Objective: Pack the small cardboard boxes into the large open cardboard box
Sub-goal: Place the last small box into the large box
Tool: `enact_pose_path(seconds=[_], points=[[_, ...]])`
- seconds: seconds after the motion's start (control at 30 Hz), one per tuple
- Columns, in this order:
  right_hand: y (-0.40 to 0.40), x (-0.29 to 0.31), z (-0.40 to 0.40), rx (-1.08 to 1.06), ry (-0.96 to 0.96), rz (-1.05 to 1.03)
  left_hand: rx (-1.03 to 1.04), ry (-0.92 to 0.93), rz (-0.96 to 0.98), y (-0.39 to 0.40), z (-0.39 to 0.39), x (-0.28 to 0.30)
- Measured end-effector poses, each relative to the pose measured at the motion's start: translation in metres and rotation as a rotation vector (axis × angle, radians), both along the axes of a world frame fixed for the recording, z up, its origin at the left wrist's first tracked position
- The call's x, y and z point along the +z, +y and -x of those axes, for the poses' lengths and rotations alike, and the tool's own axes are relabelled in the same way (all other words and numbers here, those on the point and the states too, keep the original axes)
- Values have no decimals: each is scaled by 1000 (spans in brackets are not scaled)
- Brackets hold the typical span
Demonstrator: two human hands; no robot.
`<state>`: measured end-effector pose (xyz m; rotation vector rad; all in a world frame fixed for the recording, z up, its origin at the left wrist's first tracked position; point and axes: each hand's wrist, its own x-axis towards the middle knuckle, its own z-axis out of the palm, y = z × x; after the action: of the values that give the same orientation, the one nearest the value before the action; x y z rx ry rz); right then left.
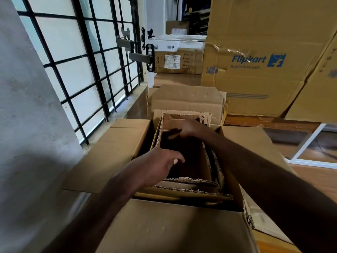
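The large open cardboard box [113, 152] stands in front of me with its flaps spread out. Inside it sits a small open-topped cardboard box [207, 161] with ragged corrugated edges, and flattened cardboard pieces [182, 193] lie against its near side. My left hand [160, 161] lies over the small box's left wall, fingers curled down into its dark inside, thumb on top. My right hand [191, 127] grips the small box's far end, with its fingertips hidden behind the cardboard.
Another brown box [186, 99] stands just beyond the large one. A tall Flipkart carton [255, 61] and more cartons rise at the right and back. A barred window [73, 70] and a grey wall run along the left. A white frame [310, 143] stands on the wooden floor at right.
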<state>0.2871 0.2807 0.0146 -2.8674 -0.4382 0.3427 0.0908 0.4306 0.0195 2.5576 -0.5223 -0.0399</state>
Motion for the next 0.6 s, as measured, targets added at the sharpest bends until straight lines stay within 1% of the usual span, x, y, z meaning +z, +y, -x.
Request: enact_pose_path(seconds=[0.13,0.3,0.47,0.6], points=[[-6,5,9,-2,-10,-13,12,-16,25,1,-1,3],[-16,6,22,-13,-31,-10,-8,-41,-2,2,-1,6],[-37,14,35,-66,-78,-62,-25,-71,19,2,4,6],[-47,18,44,-84,-45,-170,-64,-73,47,2,11,8]])
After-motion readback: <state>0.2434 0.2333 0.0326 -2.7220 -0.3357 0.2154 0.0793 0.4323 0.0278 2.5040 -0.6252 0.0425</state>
